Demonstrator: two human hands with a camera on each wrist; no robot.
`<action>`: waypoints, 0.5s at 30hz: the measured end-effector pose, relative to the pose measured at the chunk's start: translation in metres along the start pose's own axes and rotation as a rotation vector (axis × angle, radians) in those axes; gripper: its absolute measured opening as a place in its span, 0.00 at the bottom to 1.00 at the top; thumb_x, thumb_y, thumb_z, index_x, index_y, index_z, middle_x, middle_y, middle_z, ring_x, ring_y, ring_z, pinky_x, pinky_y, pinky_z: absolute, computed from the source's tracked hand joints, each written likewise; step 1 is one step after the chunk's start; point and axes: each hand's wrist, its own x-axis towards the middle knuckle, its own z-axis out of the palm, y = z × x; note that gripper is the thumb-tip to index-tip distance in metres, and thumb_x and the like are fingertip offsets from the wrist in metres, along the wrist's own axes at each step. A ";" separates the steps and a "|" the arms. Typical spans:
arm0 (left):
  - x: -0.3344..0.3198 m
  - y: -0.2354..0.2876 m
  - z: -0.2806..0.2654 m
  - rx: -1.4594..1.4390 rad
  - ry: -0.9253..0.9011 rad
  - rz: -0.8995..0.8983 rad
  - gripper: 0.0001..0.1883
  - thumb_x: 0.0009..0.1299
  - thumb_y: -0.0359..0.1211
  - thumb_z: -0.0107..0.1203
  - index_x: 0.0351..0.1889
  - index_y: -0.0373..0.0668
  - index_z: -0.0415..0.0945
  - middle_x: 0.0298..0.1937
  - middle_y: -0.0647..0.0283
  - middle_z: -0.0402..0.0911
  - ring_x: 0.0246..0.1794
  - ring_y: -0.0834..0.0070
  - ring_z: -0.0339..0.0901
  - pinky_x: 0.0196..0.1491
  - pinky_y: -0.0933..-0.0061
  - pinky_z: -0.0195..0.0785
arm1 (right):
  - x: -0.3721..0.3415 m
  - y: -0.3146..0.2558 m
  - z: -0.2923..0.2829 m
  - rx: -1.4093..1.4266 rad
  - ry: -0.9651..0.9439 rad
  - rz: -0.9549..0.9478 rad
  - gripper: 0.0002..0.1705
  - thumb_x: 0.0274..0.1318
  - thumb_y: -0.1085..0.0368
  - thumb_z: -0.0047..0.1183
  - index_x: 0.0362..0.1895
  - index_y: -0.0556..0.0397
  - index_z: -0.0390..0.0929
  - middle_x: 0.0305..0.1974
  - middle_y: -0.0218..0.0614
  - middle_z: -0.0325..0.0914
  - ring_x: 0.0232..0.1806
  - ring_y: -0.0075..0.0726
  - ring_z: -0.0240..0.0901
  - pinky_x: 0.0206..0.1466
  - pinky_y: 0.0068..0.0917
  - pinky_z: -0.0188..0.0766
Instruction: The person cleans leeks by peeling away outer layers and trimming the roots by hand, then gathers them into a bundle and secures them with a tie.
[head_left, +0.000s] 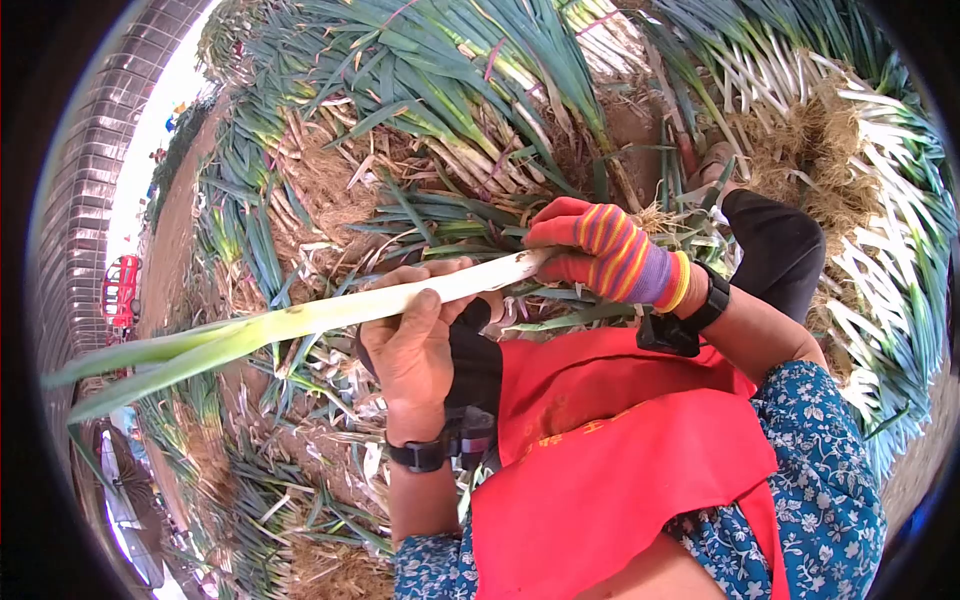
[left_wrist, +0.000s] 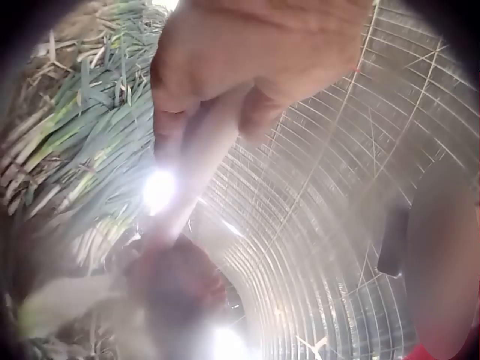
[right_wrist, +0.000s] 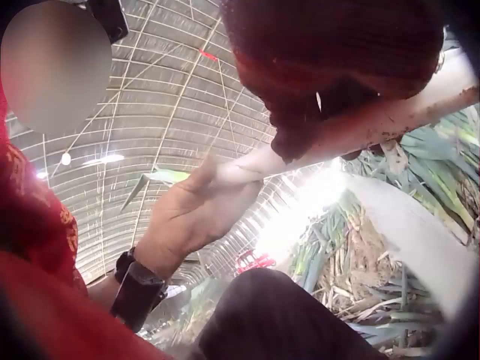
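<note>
A long green onion [head_left: 310, 318] lies across the front of the body, its white base to the right and forked green leaves to the left. My bare left hand [head_left: 408, 350] grips its white shaft, thumb on top and fingers beneath. At the base end, my right hand [head_left: 610, 255], in a striped knitted glove, pinches the shank. Brown specks mark that end. In the right wrist view the gloved hand [right_wrist: 337, 45] is dark above the onion [right_wrist: 375, 124]. The left wrist view shows the bare fingers [left_wrist: 176, 97] around the shaft.
Piles of green onions [head_left: 430, 80] lie ahead, with more white-stemmed ones [head_left: 870, 240] on the right. Dry roots and peelings [head_left: 330, 180] litter the soil. A red apron [head_left: 620, 440] covers the lap, and a dark-trousered knee [head_left: 780, 240] is bent beside the right hand.
</note>
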 end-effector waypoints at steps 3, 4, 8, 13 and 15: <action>0.002 -0.008 -0.002 -0.041 -0.008 -0.025 0.10 0.64 0.25 0.52 0.43 0.36 0.71 0.44 0.48 0.77 0.51 0.52 0.73 0.50 0.52 0.73 | -0.005 0.004 0.003 0.072 0.039 -0.006 0.18 0.40 0.72 0.62 0.41 0.57 0.77 0.39 0.39 0.73 0.40 0.39 0.73 0.42 0.31 0.69; 0.002 -0.007 -0.001 -0.054 0.004 -0.047 0.10 0.63 0.24 0.53 0.43 0.36 0.71 0.43 0.48 0.77 0.51 0.52 0.73 0.51 0.51 0.72 | -0.005 0.003 0.003 0.039 0.048 -0.007 0.18 0.39 0.73 0.63 0.40 0.57 0.77 0.38 0.39 0.73 0.39 0.39 0.73 0.41 0.31 0.69; 0.004 -0.008 -0.002 -0.101 -0.037 -0.030 0.10 0.62 0.24 0.53 0.42 0.36 0.71 0.43 0.49 0.77 0.51 0.52 0.73 0.53 0.50 0.69 | -0.001 -0.007 -0.003 -0.010 0.030 -0.010 0.17 0.35 0.74 0.64 0.35 0.58 0.76 0.35 0.40 0.73 0.35 0.41 0.72 0.38 0.31 0.69; 0.003 -0.012 -0.004 -0.062 -0.043 -0.011 0.09 0.62 0.23 0.52 0.41 0.35 0.71 0.42 0.50 0.77 0.49 0.52 0.74 0.53 0.50 0.70 | 0.001 0.000 -0.007 -0.113 -0.139 -0.085 0.14 0.32 0.73 0.64 0.27 0.58 0.72 0.31 0.41 0.71 0.29 0.50 0.68 0.33 0.38 0.66; 0.001 -0.013 -0.003 -0.052 -0.028 -0.017 0.09 0.62 0.23 0.52 0.41 0.35 0.71 0.42 0.50 0.77 0.48 0.52 0.75 0.52 0.50 0.71 | -0.002 0.005 0.001 -0.164 -0.154 -0.154 0.11 0.37 0.69 0.61 0.26 0.55 0.71 0.26 0.40 0.70 0.27 0.51 0.67 0.29 0.39 0.64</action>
